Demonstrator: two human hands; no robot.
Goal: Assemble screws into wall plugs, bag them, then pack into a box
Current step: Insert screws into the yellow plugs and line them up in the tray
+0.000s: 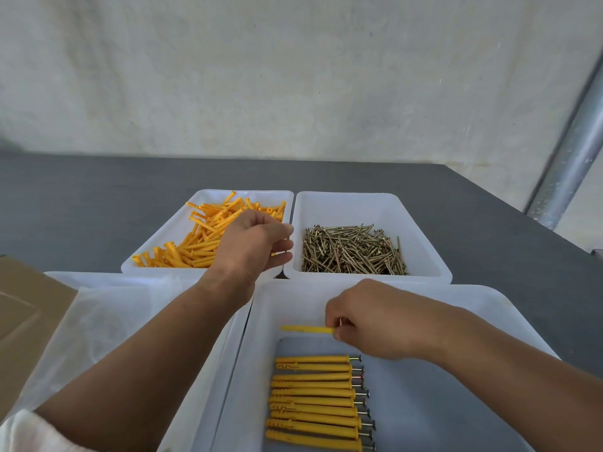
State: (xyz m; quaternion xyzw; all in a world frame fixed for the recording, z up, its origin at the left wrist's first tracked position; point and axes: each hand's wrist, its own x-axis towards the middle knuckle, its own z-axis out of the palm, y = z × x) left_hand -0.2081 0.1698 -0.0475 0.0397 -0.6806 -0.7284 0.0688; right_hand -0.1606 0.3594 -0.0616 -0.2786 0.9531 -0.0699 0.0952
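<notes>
Near tray: white tray [261, 321] closest to me held a neat row of yellow plugs with screws in them [318, 401], heads pointing right.
Right hand: my right hand [375, 321] hovered over that tray's far end, fingers [336, 321] pinched shut on one yellow plug [306, 329], which lay level, pointing left, apart from the row.
Left hand: my left hand [254, 243] reached over the plug bin [156, 249], fingers loosely curled; I could not tell whether they held anything.
Plug bin: loose yellow plugs [199, 236] were piled inside, far left.
Screw bin: just beside it on the right, a white bin [424, 223] held a heap of brass-coloured screws [352, 249].
Left side: a tray with clear bags [107, 321] sat beside a cardboard box [26, 308].
Desk: grey desk [81, 197] carried everything.
</notes>
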